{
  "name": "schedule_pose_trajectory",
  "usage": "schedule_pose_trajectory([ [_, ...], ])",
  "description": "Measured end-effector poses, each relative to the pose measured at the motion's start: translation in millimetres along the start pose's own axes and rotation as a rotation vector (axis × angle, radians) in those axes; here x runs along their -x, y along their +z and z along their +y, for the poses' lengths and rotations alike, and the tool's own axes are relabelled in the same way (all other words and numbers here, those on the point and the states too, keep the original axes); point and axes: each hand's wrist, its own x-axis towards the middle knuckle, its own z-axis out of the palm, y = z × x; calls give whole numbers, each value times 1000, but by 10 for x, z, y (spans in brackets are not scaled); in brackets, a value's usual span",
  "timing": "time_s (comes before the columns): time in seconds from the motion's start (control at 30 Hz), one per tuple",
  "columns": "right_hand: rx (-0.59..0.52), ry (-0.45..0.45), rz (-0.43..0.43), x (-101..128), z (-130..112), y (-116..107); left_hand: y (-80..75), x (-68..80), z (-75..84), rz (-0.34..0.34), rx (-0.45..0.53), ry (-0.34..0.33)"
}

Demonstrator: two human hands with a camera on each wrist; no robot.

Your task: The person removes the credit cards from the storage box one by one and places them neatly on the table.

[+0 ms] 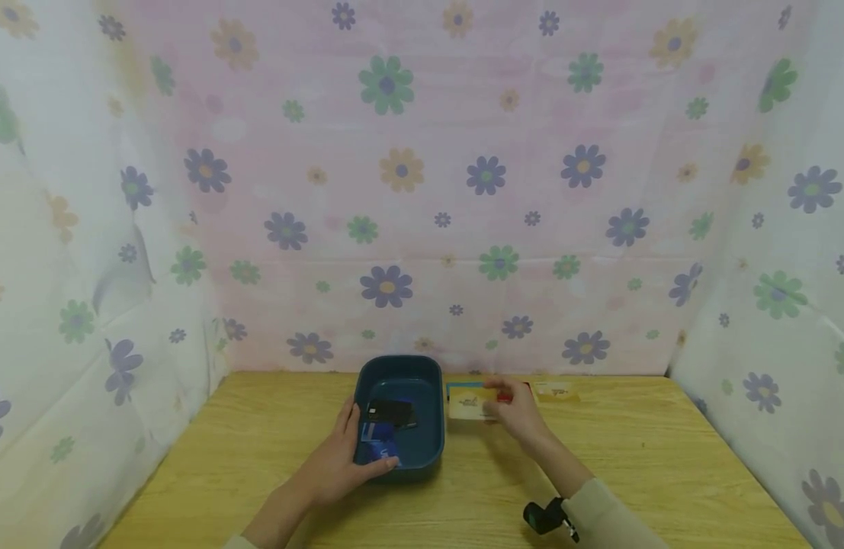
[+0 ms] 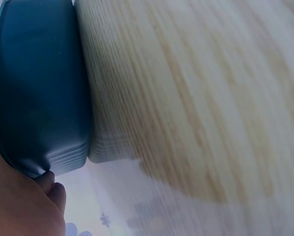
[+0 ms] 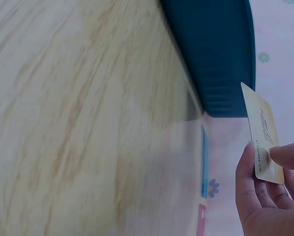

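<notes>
Card (image 1: 471, 403) pinched in right hand (image 1: 516, 415), lifted just beside tray (image 1: 431, 450). We judge it light, stiff, slick; edge grip best. Left hand (image 1: 339, 465) grips tray's near rim.

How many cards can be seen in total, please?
6, perhaps more hidden: two in the blue bin, a black card and a blue card; a yellow card in the right hand; three on the table behind.

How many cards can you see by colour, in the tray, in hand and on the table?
Black, in the tray: 1
Blue: 2, one in the tray, one on the table
Yellow: 2, one in the right hand, one on the table
Red, mostly hidden: 1
Total: 6
</notes>
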Motion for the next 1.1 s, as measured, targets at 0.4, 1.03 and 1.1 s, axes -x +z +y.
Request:
schedule_pose_trajectory([
  [0.4,195,40,-30,-24,146,-64,11,10,1,3,-10,-6],
  [1.03,582,-153,-132,-144,253,28,-5,11,23,13,-11,-3],
  [1.1,591,-154,-136,-163,267,32,-5,10,21,14,-9,0],
])
